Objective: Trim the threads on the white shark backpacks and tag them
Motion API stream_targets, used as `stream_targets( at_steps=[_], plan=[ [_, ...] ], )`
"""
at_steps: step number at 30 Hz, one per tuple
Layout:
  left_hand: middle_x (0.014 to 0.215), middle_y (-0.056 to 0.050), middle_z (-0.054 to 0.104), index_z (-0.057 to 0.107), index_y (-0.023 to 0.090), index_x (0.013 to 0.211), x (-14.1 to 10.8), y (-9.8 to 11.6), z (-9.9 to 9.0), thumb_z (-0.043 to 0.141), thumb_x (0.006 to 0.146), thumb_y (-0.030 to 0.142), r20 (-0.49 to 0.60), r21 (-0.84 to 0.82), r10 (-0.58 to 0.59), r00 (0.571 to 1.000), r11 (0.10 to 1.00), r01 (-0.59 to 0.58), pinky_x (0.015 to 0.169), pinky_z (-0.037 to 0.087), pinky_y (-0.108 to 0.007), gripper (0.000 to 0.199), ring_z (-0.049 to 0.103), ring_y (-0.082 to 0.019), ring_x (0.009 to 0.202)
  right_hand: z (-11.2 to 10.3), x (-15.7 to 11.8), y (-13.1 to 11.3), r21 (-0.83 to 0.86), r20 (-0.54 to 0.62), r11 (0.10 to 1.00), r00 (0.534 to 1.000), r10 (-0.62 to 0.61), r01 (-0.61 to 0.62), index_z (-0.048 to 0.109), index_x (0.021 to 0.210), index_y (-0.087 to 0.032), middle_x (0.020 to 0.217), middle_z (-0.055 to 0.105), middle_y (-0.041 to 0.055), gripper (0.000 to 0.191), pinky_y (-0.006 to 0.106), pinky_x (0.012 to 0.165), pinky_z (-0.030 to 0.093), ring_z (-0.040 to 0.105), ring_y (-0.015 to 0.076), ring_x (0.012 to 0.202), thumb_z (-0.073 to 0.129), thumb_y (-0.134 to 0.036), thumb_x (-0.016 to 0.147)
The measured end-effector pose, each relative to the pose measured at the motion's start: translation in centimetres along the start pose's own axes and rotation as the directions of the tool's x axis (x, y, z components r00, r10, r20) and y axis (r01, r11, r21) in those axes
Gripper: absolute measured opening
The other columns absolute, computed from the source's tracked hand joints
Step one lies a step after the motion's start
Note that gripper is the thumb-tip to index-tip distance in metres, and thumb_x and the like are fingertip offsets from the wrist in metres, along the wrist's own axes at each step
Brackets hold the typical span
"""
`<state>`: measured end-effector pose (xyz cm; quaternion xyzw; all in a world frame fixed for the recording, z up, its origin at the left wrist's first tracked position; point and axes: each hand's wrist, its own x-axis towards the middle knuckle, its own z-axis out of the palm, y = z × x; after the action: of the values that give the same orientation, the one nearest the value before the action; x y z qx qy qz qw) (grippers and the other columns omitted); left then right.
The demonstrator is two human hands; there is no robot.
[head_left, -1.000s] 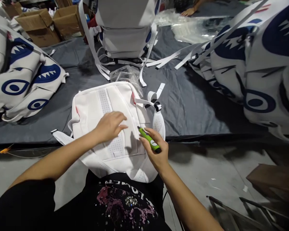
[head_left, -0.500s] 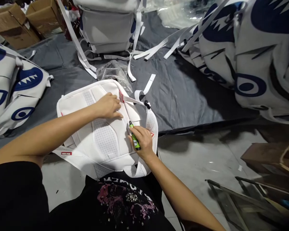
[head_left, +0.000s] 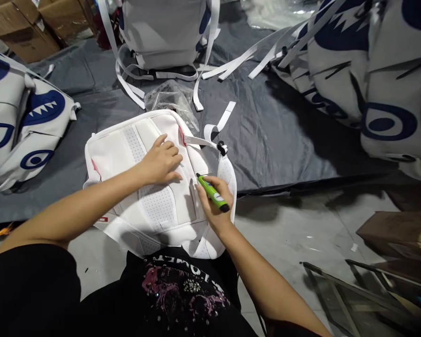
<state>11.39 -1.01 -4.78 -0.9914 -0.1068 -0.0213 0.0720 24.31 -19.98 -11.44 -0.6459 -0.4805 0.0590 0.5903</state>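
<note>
A white backpack (head_left: pixel 119 145) lies on the near edge of the covered table and over my lap, its dotted mesh back panel (head_left: pixel 157 208) facing up. On its upper middle rests my left hand (head_left: pixel 162 161), fingers apart and pressing lightly on the fabric, holding nothing. My right hand (head_left: pixel 215 199) is closed around a green pen-like tube with black ends (head_left: pixel 212 192), probably a marker. The tube's narrow dark end points at the bag's right side seam. Right of that hand, a shoulder strap (head_left: pixel 228 175) with a black buckle (head_left: pixel 222 148) curves along the bag.
A clear plastic bag (head_left: pixel 171 100) lies just behind the backpack on the dark table cover (head_left: pixel 266 135). Another white backpack (head_left: pixel 164 32) stands beyond it. White-and-blue backpacks (head_left: pixel 42 117) are at left, more (head_left: pixel 382 84) at right. Cardboard boxes (head_left: pixel 17 30) sit far left; a metal frame (head_left: pixel 337 285) stands on the floor.
The green tube has tilted in my right hand, its thick black end swinging out to the right. My left hand has shifted slightly right with its fingers raised more. The view has moved a little.
</note>
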Motion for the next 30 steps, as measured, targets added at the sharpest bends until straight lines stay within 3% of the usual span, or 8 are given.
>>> stream_targets(
  at_steps=[3, 7, 15, 17, 23, 30],
  plan=[
    [0.105, -0.008, 0.066, 0.062, 0.019, 0.093, -1.0, 2.2, 2.1, 0.065, 0.085, 0.053, -0.182, -0.091, -0.130, 0.975, 0.989, 0.115, 0.117, 0.026, -0.059, 0.035, 0.052, -0.029, 0.118, 0.8, 2.1, -1.6, 0.109, -0.058, 0.976, 0.979, 0.197, -0.190, 0.060, 0.084, -0.021, 0.071, 0.062, -0.0029, 0.015, 0.026, 0.060, 0.048, 0.059, 0.0129, 0.062, 0.067, -0.034, 0.087],
    [0.117, -0.005, 0.065, 0.057, 0.022, 0.091, -2.3, 3.2, 4.7, 0.054, 0.093, 0.052, -0.396, -0.177, -0.218, 0.892, 0.971, 0.159, 0.123, 0.015, -0.056, 0.031, 0.041, -0.027, 0.137, 2.2, 3.7, -1.7, 0.167, -0.066, 0.943, 0.951, 0.301, -0.287, 0.057, 0.076, -0.021, 0.061, 0.056, -0.0051, 0.024, 0.024, 0.053, 0.044, 0.051, 0.0106, 0.053, 0.064, -0.042, 0.086],
    [0.117, 0.000, 0.065, 0.056, 0.025, 0.090, -3.0, 3.2, 6.8, 0.054, 0.094, 0.050, -0.530, -0.265, -0.196, 0.825, 0.962, 0.059, 0.128, 0.004, -0.047, 0.025, 0.045, -0.021, 0.138, 3.3, 3.7, -1.3, 0.133, -0.049, 0.920, 0.924, 0.379, -0.370, 0.060, 0.080, -0.019, 0.062, 0.058, -0.0035, 0.029, 0.026, 0.056, 0.045, 0.053, 0.0118, 0.054, 0.065, -0.047, 0.084],
    [0.117, 0.000, 0.065, 0.057, 0.026, 0.090, -3.1, 3.1, 6.9, 0.054, 0.094, 0.049, -0.516, -0.297, -0.213, 0.830, 0.953, 0.060, 0.129, 0.004, -0.046, 0.023, 0.045, -0.021, 0.138, 3.5, 3.9, -1.5, 0.129, -0.023, 0.925, 0.931, 0.364, -0.359, 0.061, 0.080, -0.019, 0.062, 0.058, -0.0035, 0.029, 0.025, 0.055, 0.044, 0.053, 0.0114, 0.054, 0.065, -0.047, 0.084],
    [0.124, -0.001, 0.065, 0.062, 0.029, 0.101, -3.6, 3.3, 6.5, 0.047, 0.096, 0.042, -0.296, -0.301, -0.247, 0.923, 0.941, 0.155, 0.128, 0.009, -0.052, 0.020, 0.041, -0.022, 0.141, 3.4, 4.2, -1.1, -0.053, 0.094, 0.963, 0.959, 0.268, -0.264, 0.063, 0.081, -0.019, 0.065, 0.062, -0.0020, 0.030, 0.026, 0.056, 0.044, 0.056, 0.0123, 0.056, 0.066, -0.048, 0.086],
    [0.126, -0.001, 0.064, 0.063, 0.031, 0.106, -3.6, 3.3, 6.6, 0.046, 0.096, 0.041, -0.210, -0.335, -0.271, 0.939, 0.923, 0.191, 0.127, 0.010, -0.053, 0.022, 0.041, -0.023, 0.141, 3.3, 4.5, -1.3, -0.146, 0.113, 0.964, 0.964, 0.239, -0.222, 0.061, 0.081, -0.019, 0.066, 0.063, -0.0005, 0.030, 0.027, 0.057, 0.045, 0.057, 0.0131, 0.056, 0.062, -0.048, 0.089]
  ],
)
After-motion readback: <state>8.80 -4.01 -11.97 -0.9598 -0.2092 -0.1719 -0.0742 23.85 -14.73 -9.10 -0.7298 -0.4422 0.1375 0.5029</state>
